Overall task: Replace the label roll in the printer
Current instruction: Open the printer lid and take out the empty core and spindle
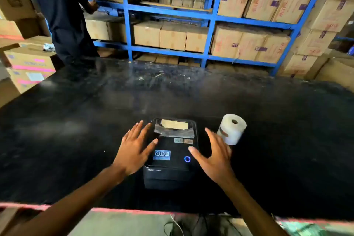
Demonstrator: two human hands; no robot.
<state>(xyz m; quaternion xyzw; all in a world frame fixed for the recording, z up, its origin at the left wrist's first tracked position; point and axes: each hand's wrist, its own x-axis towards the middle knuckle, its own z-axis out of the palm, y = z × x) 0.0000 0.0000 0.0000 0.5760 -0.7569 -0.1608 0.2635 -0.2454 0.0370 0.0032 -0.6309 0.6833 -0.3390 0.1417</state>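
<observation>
**Hands at the printer, lid shut, roll within elbow's reach**

The printer (171, 151) sits on the black table (76, 120) near its front edge, lid down, a blue ring lit on its top at about 4 o'clock. Both hands hover over it with fingers spread and nothing in them. The left hand (134, 149) hangs over the printer's 9 o'clock side, its fingertips reaching the lid's edge. The right hand (212, 157) is at 3 o'clock, thumb over the lid. I cannot tell from here whether either palm actually touches the casing.

The roll (231, 129) stands on the table just beside the printer at about 2 o'clock, leaning a little, right behind the right hand's fingers.

What worries me first is that roll. If the right hand swings outward to find a side latch, its knuckles could knock the roll over and send it rolling across the table.

Second, the lid. If only one side's catch gets pressed, the lid may stick, and pulling harder on a light printer so near the front edge could drag it towards the drop.

Third, the lit ring suggests the power is on. Through the window on the lid I think I see paper, though the glare makes that unsure. If an old roll is in there, it must come out before the new one goes in.

A second person (63, 15) stands at 11 o'clock by the shelves (208, 17), well apart.
</observation>
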